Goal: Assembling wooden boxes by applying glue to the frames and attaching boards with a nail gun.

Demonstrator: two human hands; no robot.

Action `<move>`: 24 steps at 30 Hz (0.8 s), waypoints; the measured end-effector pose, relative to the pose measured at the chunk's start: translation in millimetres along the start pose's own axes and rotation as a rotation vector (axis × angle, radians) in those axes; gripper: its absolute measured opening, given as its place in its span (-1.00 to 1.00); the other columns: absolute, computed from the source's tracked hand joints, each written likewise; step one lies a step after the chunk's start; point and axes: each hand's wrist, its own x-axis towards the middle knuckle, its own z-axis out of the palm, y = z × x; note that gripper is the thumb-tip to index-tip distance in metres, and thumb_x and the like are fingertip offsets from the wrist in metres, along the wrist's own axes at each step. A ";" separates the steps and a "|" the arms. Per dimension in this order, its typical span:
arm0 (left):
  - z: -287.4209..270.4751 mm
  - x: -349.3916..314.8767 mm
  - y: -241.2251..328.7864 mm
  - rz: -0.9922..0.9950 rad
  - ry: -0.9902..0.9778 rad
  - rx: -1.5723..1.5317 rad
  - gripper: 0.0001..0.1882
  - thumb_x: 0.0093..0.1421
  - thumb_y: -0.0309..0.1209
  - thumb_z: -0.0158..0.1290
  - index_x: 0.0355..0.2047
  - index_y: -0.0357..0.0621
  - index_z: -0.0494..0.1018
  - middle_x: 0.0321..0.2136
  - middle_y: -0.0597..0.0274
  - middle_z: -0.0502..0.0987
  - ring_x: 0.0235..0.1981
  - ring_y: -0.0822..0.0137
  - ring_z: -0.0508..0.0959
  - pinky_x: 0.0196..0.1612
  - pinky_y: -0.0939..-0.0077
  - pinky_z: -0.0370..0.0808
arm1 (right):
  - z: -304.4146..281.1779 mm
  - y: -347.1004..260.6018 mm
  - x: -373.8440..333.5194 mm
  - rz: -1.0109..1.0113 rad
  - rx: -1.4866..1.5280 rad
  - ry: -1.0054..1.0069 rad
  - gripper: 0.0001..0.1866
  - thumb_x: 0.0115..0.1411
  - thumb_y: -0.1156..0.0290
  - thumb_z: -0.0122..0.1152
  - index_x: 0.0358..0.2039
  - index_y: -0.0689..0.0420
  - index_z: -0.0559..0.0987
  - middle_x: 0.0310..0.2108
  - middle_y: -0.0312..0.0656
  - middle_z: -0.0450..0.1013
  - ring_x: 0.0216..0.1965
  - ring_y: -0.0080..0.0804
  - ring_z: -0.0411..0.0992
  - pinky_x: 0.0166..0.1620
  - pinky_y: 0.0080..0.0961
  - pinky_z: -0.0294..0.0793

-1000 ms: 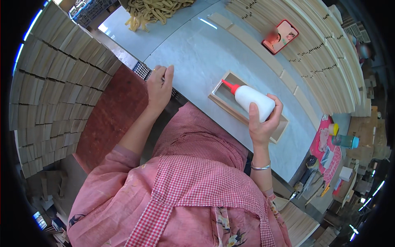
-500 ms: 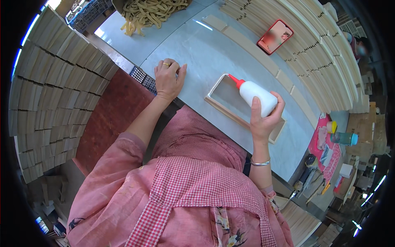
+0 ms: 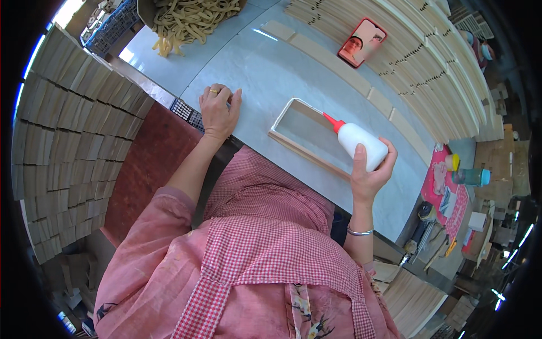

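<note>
A white squeeze bottle (image 3: 362, 146) with a red pointed nozzle lies tilted in my right hand (image 3: 372, 172), its fingers wrapped round the base. The nozzle tip is at the far long side of a narrow rectangular wooden frame (image 3: 310, 151) on the table. A white line, like glue, runs along the frame's left short side and part of its far side. The bottle and hand hide the frame's right end. Left of the frame, my left hand (image 3: 219, 113) rests at the table edge, fingers curled under and nothing visible in them.
Beyond the frame, flat wooden strips (image 3: 333, 65) lie in a row before stacked slats (image 3: 418, 62). A red-cased phone (image 3: 363, 43) leans on the slats. A heap of tan bands (image 3: 189, 22) sits at far left. Stacked wood blocks (image 3: 73, 135) stand left; a bottle (image 3: 471, 177) stands right.
The nozzle tip has moved right along the frame's far side, from the left corner, with my right hand and bottle. My left hand stays by the table edge. The whole view has shifted slightly.
</note>
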 end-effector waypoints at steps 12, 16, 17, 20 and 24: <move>0.4 -1.1 -2.4 0.003 -0.008 -0.001 -0.71 0.25 -0.28 0.14 -0.55 -0.14 0.42 -0.32 0.22 0.49 -0.29 0.19 0.42 -0.12 0.33 0.31 | -45.7 20.1 -12.8 0.036 -0.107 0.130 -0.46 0.17 0.21 0.37 0.06 0.17 0.38 -0.11 -0.05 0.45 -0.20 -0.20 0.46 -0.18 -0.36 0.50; 1.0 -0.8 -1.0 0.011 -0.009 0.004 -0.71 0.26 -0.28 0.14 -0.55 -0.14 0.42 -0.32 0.21 0.49 -0.29 0.18 0.42 -0.12 0.34 0.32 | -60.8 22.6 -17.6 0.062 -0.135 0.151 -0.48 0.19 0.20 0.35 0.07 0.16 0.40 -0.09 -0.05 0.44 -0.16 -0.19 0.46 -0.14 -0.36 0.50; 1.0 -0.5 -0.5 0.014 -0.007 0.008 -0.71 0.26 -0.28 0.14 -0.55 -0.14 0.42 -0.31 0.21 0.50 -0.28 0.18 0.42 -0.12 0.34 0.32 | -64.5 22.8 -18.8 0.072 -0.142 0.155 -0.49 0.21 0.20 0.34 0.07 0.16 0.40 -0.08 -0.05 0.44 -0.14 -0.19 0.45 -0.12 -0.36 0.50; 1.1 0.0 0.0 0.019 -0.010 0.008 -0.71 0.26 -0.28 0.13 -0.54 -0.15 0.42 -0.31 0.21 0.50 -0.28 0.18 0.42 -0.11 0.34 0.33 | -74.8 28.5 -21.7 0.079 -0.164 0.180 -0.49 0.21 0.20 0.34 0.07 0.16 0.40 -0.08 -0.05 0.44 -0.15 -0.20 0.45 -0.12 -0.36 0.50; 1.8 0.1 -0.8 0.017 -0.021 0.011 -0.71 0.27 -0.28 0.13 -0.54 -0.16 0.42 -0.30 0.21 0.51 -0.28 0.17 0.42 -0.10 0.33 0.34 | -87.4 37.6 -24.1 0.064 -0.201 0.233 -0.47 0.17 0.21 0.36 0.05 0.18 0.40 -0.12 -0.05 0.46 -0.22 -0.22 0.46 -0.18 -0.36 0.50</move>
